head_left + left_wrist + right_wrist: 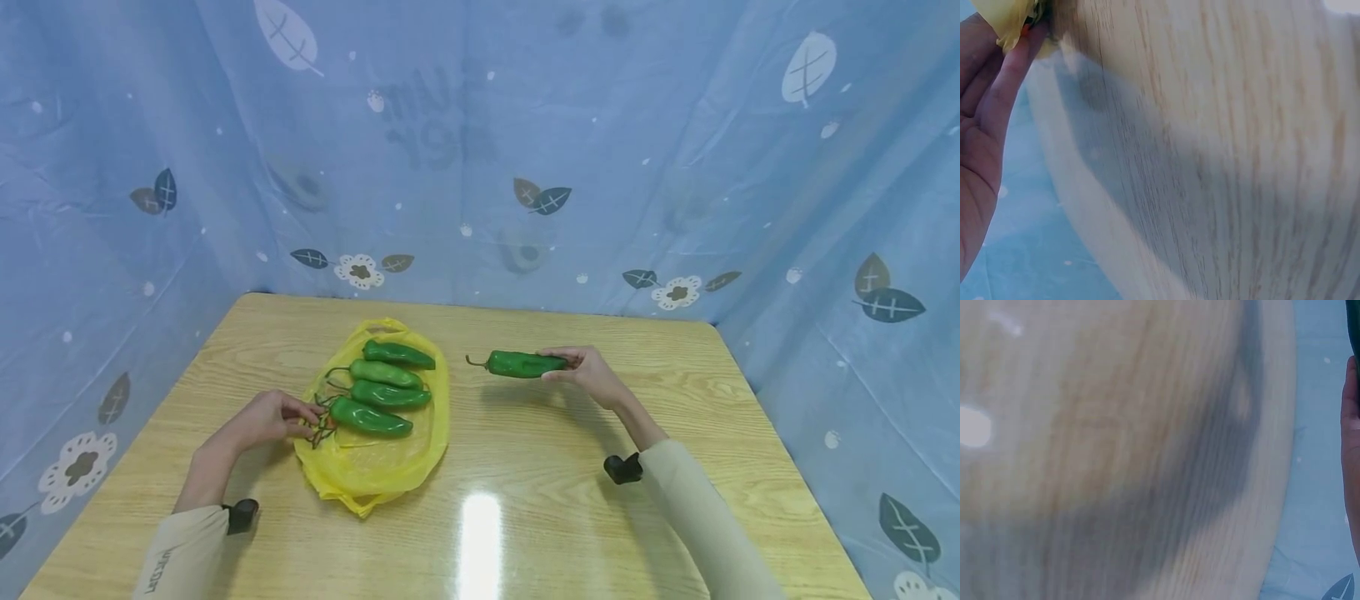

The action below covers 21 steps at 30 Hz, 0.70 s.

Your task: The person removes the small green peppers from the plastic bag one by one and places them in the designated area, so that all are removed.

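Note:
My right hand (592, 377) holds a long green pepper (517, 364) by its tip end, above the table, its curved stem pointing left. In the right wrist view only a sliver of that hand (1351, 437) and dark green show at the edge. To the left, a yellow plastic bag (438, 442) lies spread with several green peppers (382, 393) side by side in it. My left hand (273, 418) pinches the bag's left rim, beside a small cluster of thin stems and reddish bits (322, 427). The left wrist view shows yellow film (1007, 19) at the fingers.
Everything stands on a light wooden table (525, 467) with a bright reflection near the front. Blue curtain cloth (465, 167) with leaf and flower prints hangs behind and on both sides. Each wrist wears a small black camera (242, 517).

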Motion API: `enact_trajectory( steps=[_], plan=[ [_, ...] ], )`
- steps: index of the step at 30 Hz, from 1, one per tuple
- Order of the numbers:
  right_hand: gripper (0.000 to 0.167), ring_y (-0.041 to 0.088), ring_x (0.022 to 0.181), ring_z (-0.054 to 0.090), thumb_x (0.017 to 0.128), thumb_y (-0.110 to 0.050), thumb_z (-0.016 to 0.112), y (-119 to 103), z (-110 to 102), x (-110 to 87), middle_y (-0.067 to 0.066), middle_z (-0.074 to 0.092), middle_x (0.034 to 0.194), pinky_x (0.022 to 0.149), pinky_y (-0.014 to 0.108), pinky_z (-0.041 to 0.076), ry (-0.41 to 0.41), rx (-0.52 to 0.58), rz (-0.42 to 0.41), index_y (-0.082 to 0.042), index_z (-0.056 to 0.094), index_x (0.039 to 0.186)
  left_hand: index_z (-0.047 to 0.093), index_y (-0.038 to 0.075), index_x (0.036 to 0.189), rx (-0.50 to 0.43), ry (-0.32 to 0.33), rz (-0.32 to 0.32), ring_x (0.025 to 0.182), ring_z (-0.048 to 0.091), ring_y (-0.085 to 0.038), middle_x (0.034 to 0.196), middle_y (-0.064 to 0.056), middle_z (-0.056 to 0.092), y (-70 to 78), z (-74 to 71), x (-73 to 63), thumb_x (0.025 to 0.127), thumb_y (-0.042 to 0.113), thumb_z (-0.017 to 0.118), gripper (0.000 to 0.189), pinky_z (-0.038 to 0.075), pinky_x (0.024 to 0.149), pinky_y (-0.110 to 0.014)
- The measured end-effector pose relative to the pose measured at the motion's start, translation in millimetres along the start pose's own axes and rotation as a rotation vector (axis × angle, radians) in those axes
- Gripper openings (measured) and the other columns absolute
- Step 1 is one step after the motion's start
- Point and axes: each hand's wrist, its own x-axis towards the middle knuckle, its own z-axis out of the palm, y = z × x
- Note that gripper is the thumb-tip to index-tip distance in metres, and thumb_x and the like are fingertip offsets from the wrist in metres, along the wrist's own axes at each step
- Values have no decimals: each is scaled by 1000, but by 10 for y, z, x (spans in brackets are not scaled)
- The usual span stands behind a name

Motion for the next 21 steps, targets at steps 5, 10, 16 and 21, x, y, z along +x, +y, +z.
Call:
enact_trajectory(
  steps=[5,10,16,21],
  plan=[
    [46,13,87,66,82,-8,76,-18,-27,113,17,56,132,81,44,55,8,14,-4,-1,63,126,76,6,92,5,-3,4,101,65,-33,115,-17,67,-3,8,11,79,9,77,13,55,75,-26],
    [47,12,87,66,82,-7,75,-30,-82,225,18,56,132,84,46,54,-2,17,-4,1,61,126,76,5,91,-10,4,11,99,66,-32,114,-18,67,6,6,10,79,9,78,12,53,70,-23],
    [48,15,85,66,82,-9,76,-14,-163,336,17,57,132,87,54,49,5,18,19,-1,61,128,76,5,91,-26,-1,21,101,65,-34,114,-19,67,15,11,7,79,8,78,13,54,71,-24],
    [49,13,89,67,83,-7,74,0,-195,429,19,54,134,94,61,43,2,41,15,1,59,129,76,6,92,-9,4,11,104,64,-35,115,-17,67,8,13,0,79,9,77,13,55,81,-36]
  ],
)
